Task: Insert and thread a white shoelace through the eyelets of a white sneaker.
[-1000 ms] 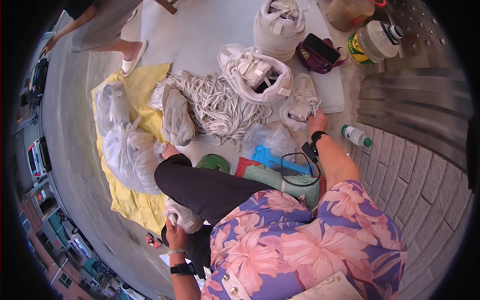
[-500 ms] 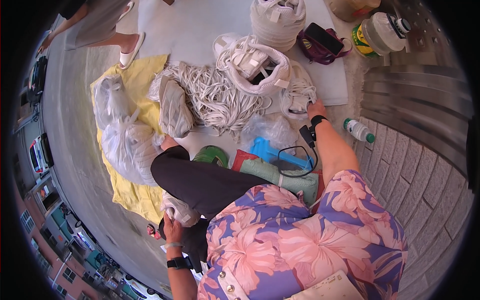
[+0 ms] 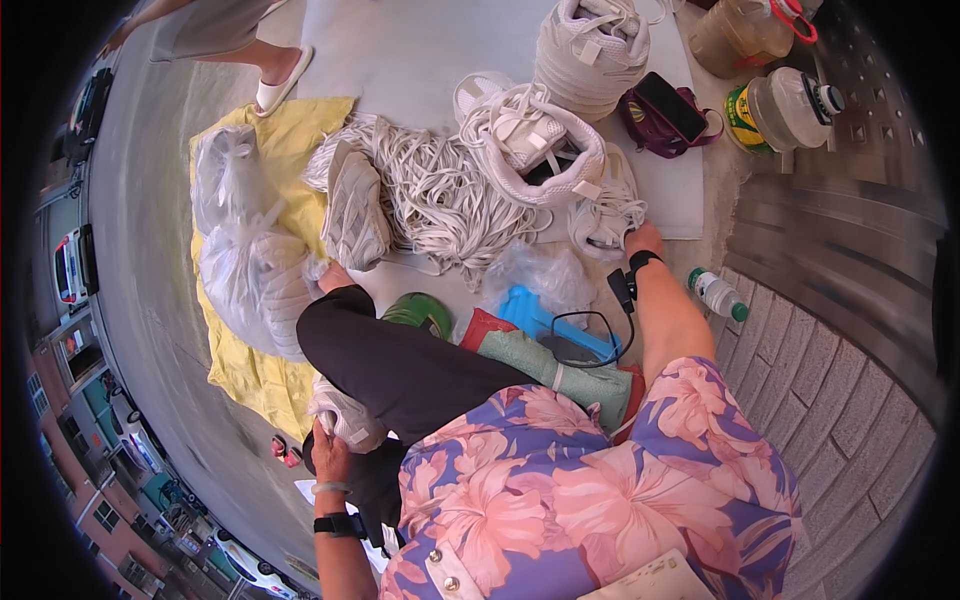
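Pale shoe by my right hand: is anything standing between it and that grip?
Nothing visible: the right hand is at the near right edge of the pale shoe. The clear plastic bag lies to the left, not between them.

head cam | left fisheye, worn on head | faces down | shirt [image 3: 600, 470] nearest | street [image 3: 150, 250] farther, leftward

A shoelace pile [image 3: 430, 200] lies on a ground mat [image 3: 400, 70]. Around it, nested sneaker uppers [image 3: 355, 215] lie just beside at 9 o'clock; 2 plastic bags [image 3: 255, 295] rest on a sheet [image 3: 240, 385] at 8 o'clock; 1 near sneaker [image 3: 345, 412] sits at 7 o'clock, 1 far sneaker [image 3: 608, 205] at 3 o'clock. Farther out at 2 o'clock, a phone [image 3: 670, 107] lies on a pouch [image 3: 645, 135]; a jug [image 3: 785, 110] stands at the pouch's 3 o'clock.
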The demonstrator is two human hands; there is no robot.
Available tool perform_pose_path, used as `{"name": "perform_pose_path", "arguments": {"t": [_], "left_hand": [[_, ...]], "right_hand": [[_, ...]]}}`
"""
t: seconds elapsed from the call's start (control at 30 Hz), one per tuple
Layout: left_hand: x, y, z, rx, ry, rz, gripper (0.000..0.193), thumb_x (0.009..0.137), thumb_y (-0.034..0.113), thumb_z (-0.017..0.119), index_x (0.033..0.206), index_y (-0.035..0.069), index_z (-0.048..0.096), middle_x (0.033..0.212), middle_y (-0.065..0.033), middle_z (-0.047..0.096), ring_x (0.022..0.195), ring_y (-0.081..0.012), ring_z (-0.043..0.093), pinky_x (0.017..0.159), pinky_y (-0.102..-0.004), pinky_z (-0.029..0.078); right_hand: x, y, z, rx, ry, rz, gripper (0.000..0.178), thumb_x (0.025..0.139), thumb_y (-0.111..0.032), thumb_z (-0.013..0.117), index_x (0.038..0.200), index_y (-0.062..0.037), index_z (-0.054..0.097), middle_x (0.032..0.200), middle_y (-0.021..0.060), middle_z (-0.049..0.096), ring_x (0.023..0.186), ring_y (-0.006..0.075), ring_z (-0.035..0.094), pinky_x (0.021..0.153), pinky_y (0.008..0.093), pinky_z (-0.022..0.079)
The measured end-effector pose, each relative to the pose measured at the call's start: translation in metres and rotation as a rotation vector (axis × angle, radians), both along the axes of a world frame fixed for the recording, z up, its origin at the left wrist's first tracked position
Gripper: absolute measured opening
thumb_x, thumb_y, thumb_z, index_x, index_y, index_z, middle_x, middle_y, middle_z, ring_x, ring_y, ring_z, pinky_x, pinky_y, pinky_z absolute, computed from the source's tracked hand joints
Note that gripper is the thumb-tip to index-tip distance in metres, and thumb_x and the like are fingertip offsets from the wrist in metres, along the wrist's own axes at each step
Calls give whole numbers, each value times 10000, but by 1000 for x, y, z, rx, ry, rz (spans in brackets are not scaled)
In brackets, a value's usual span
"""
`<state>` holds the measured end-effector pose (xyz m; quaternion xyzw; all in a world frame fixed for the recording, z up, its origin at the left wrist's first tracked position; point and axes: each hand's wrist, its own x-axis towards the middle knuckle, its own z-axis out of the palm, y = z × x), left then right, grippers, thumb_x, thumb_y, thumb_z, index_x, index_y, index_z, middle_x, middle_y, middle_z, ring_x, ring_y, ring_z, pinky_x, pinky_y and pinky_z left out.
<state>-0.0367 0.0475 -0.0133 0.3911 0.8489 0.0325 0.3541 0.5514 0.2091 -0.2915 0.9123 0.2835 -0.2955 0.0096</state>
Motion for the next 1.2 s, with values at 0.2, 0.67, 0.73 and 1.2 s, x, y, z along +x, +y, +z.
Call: {"name": "perform_pose_path", "arguments": {"t": [0.2,0.67,0.73,1.2], "left_hand": [[4,9,5,-103,82,-18,497,747,78,436,1243,84,417,1076,-220,592,1037,-400,547,869,-429,422],[-14,8,-1,-88,-24,21,468,778,38,436,1246,28,432,1096,-162,598,1037,-265,574,894,-321,411],[-8,14,-2,-103,-48,-1,468,783,40,439,1251,29,429,1098,-161,596,1038,-260,573,894,-321,412],[7,19,2,-101,-18,-10,458,812,91,460,1262,19,423,1117,-157,588,1039,-245,568,891,-316,415]], "right_hand": [[-10,-4,13,92,41,-61,277,794,-159,533,1045,-70,610,1022,211,609,986,388,561,827,435,461],[-11,-45,-10,205,-58,-297,269,770,-261,588,843,-10,650,841,243,626,847,415,594,747,468,471],[6,-45,-38,233,-107,-243,233,775,-215,581,859,-8,647,802,224,639,768,391,625,662,447,501],[12,-40,-28,217,-116,-231,206,788,-159,555,891,5,627,768,212,637,615,336,645,513,406,510]]}}
